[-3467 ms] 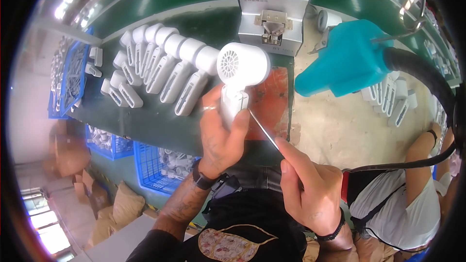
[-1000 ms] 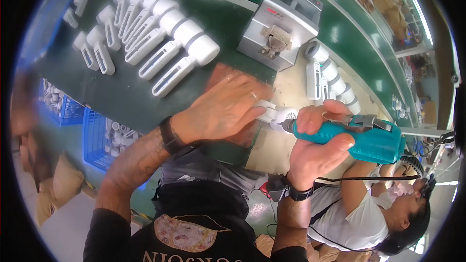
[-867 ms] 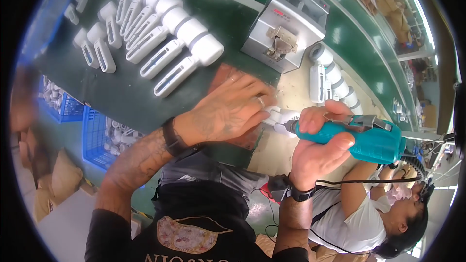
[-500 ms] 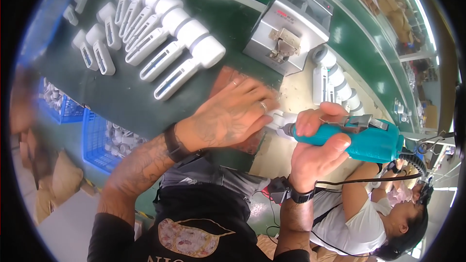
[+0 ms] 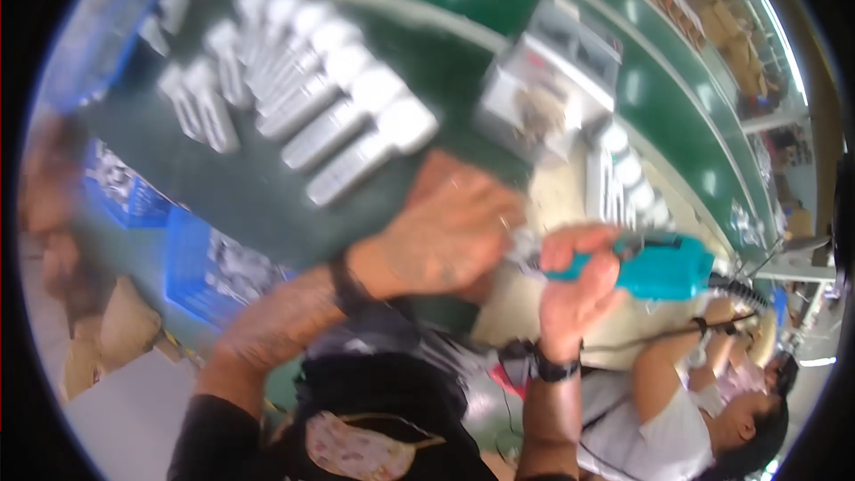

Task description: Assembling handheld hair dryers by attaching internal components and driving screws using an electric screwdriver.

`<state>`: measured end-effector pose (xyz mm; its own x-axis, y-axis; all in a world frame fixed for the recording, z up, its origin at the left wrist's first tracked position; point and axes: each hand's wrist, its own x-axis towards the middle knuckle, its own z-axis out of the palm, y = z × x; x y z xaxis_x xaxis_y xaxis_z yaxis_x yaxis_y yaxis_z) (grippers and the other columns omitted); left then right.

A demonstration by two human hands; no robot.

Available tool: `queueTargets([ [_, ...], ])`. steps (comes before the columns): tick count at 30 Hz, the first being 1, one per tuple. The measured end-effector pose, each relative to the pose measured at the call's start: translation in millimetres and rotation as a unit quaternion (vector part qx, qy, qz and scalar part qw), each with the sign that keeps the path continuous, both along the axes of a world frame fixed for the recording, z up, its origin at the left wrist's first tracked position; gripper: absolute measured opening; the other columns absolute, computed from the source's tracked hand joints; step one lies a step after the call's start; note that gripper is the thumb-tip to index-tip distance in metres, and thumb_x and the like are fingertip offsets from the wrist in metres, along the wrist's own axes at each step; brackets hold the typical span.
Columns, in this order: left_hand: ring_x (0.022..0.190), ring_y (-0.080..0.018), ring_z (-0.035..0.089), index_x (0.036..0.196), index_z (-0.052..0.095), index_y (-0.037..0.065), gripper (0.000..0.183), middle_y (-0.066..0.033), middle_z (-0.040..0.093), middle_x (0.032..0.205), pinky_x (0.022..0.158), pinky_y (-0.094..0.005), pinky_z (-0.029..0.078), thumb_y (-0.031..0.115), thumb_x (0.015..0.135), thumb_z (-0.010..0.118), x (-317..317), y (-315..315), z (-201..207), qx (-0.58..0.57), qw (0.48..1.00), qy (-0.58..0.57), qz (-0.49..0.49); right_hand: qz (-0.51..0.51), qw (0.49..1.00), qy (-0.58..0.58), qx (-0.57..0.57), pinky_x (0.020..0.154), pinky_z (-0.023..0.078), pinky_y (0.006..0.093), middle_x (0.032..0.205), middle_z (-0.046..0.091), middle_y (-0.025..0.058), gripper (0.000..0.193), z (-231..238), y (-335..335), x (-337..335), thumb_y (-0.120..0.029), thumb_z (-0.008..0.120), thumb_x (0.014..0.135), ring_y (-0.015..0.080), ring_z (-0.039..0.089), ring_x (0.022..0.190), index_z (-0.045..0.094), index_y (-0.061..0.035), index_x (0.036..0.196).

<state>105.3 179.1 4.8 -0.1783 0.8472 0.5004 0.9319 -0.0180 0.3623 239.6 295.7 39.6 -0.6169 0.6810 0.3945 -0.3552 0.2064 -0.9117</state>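
Note:
My right hand (image 5: pixel 577 289) is wrapped round a teal electric screwdriver (image 5: pixel 672 269), which lies almost level with its tip pointing left. At that tip is a small white plastic part (image 5: pixel 524 246), blurred by motion. My left hand (image 5: pixel 436 236) has its fingers curled down against this part, over a red-brown board (image 5: pixel 434 169) on the dark green table. Exactly how the fingers pinch the part is hidden. Beyond my left hand, several white units (image 5: pixel 352 138) with round heads and slotted handles lie in a fanned row.
A grey metal box machine (image 5: pixel 548 85) stands at the back right. Beside it is another row of white units (image 5: pixel 628 183). Blue baskets (image 5: pixel 183 258) of small parts sit below the table's left edge. A co-worker in a white shirt (image 5: pixel 655 419) is at the right.
The whole view has shifted, so the table and things appear farther right and lower, and blurred. The screwdriver and both hands stay together at the white part.

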Motion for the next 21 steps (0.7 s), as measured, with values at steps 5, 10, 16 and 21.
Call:
queueTargets([
  [5, 0.113, -0.0297, 0.059, 0.12, 0.065, 0.009, 0.037, -0.0064, 0.063, 0.121, 0.098, -0.0404, 0.047, 0.017, 0.084, 0.073, 9.1, -17.5, 0.1, 0.05, 0.997, -0.031, -0.054, -0.014, 0.997, -0.022, -0.069, 0.062, 0.043, 0.0317, 0.074, 0.053, 0.006, 0.051, 12.2, -9.6, 15.4, -0.05, 0.064, 0.099, 0.018, 0.052, 0.067, 0.056, -0.0024, 0.112],
  [10, 0.107, -0.0303, 0.065, 0.124, 0.067, 0.012, 0.041, -0.0078, 0.067, 0.116, 0.093, -0.0397, 0.051, 0.023, 0.086, 0.075, 25.6, -64.2, 8.9, -0.047, 0.992, 0.114, -0.041, -0.017, 0.987, 0.126, -0.096, 0.06, 0.033, 0.0269, 0.07, 0.041, -0.0014, 0.057, 38.0, -15.3, 57.8, -0.061, 0.055, 0.1, 0.0106, 0.039, 0.066, 0.058, -0.0048, 0.111],
  [16, 0.095, -0.0179, 0.068, 0.124, 0.062, 0.001, 0.035, -0.0102, 0.07, 0.109, 0.082, -0.0328, 0.055, 0.012, 0.093, 0.073, -22.0, -178.2, -3.9, 0.147, 0.852, -0.204, 0.46, -0.173, 0.985, 0.009, -0.003, 0.059, 0.033, 0.0299, 0.067, 0.04, 0.003, 0.071, 38.0, -34.3, 90.3, -0.075, 0.049, 0.095, 0.0156, 0.04, 0.06, 0.053, -0.0041, 0.099],
  [21, 0.099, -0.0208, 0.068, 0.128, 0.055, -0.003, 0.034, -0.0158, 0.067, 0.111, 0.087, -0.0322, 0.054, 0.017, 0.102, 0.063, -112.3, -300.5, -44.1, 0.225, 0.731, -0.133, 0.63, -0.258, 0.954, -0.118, 0.093, 0.057, 0.04, 0.034, 0.072, 0.048, 0.0097, 0.068, 28.0, -38.6, 110.3, -0.068, 0.046, 0.1, 0.0216, 0.047, 0.064, 0.052, 0.0004, 0.099],
])
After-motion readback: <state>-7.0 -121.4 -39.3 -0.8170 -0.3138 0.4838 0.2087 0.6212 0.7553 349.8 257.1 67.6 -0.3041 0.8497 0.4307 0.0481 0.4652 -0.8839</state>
